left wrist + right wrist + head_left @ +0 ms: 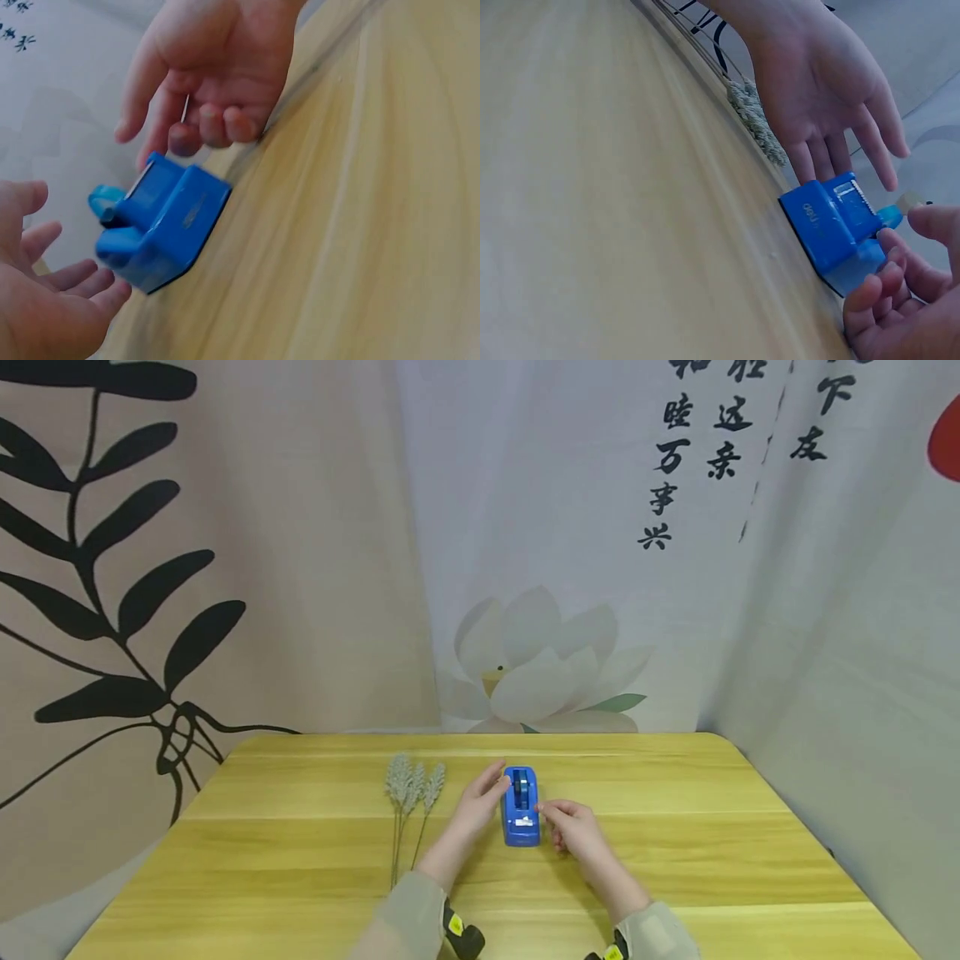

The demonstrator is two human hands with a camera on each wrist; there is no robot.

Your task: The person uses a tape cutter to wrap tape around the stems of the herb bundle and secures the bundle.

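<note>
1 table (712, 860), 1 dispenser (522, 835), 2 hands (477, 802) (574, 828)

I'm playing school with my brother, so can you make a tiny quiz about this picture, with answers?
1. What is the blue thing: (a) a stapler, (b) a tape dispenser, or (c) a cup?
2. Which has its fingers curled more, the left hand or the right hand?
3. True or false: the plant stems lie nearer the right hand.

Key: 1. b. 2. The right hand. 3. False; they lie nearer the left hand.
</note>
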